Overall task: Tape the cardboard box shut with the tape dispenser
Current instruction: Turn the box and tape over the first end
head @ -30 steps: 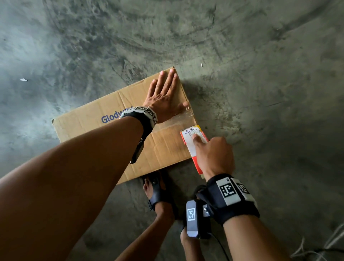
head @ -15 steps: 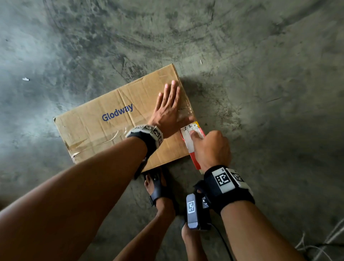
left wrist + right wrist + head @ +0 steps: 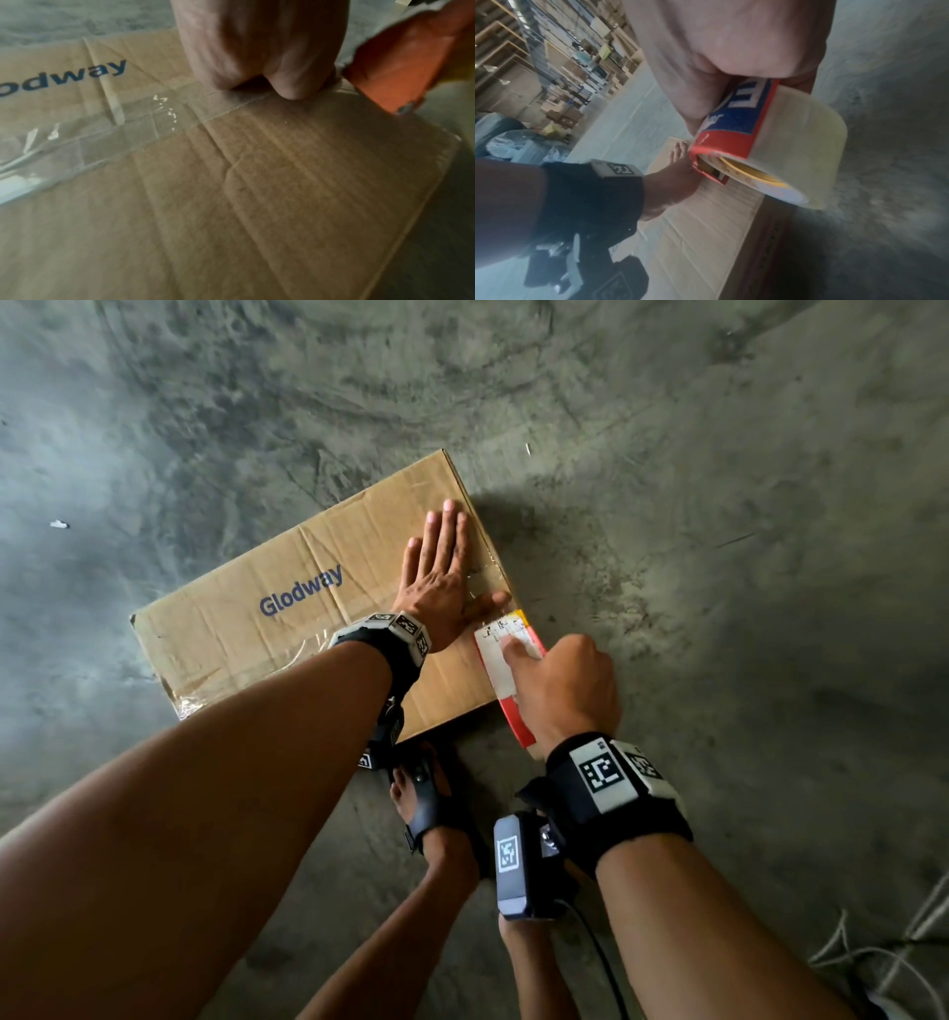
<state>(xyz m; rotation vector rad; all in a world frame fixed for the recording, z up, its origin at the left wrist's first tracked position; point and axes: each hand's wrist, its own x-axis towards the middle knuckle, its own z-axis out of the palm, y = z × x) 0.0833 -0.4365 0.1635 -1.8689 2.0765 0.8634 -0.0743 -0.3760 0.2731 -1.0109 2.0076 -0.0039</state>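
A brown cardboard box (image 3: 287,629) printed "Glodway" lies flat on the concrete floor. A strip of clear tape (image 3: 107,130) runs along its centre seam. My left hand (image 3: 441,577) lies flat on the box near its right end, fingers straight, thumb pressing the tape beside the dispenser. My right hand (image 3: 560,690) grips the red and white tape dispenser (image 3: 506,660) at the box's right edge. The clear tape roll (image 3: 798,146) sits in the dispenser, hanging over that edge. The box (image 3: 706,223) lies under it in the right wrist view.
My two sandalled feet (image 3: 426,803) stand on the floor just in front of the box. A white cable (image 3: 883,952) lies at the lower right. Bare concrete surrounds the box. Warehouse shelves with cartons (image 3: 559,60) show far off in the right wrist view.
The left hand has slid along the seam toward the box's right end, thumb now on the tape. The right hand still holds the dispenser at the right edge.
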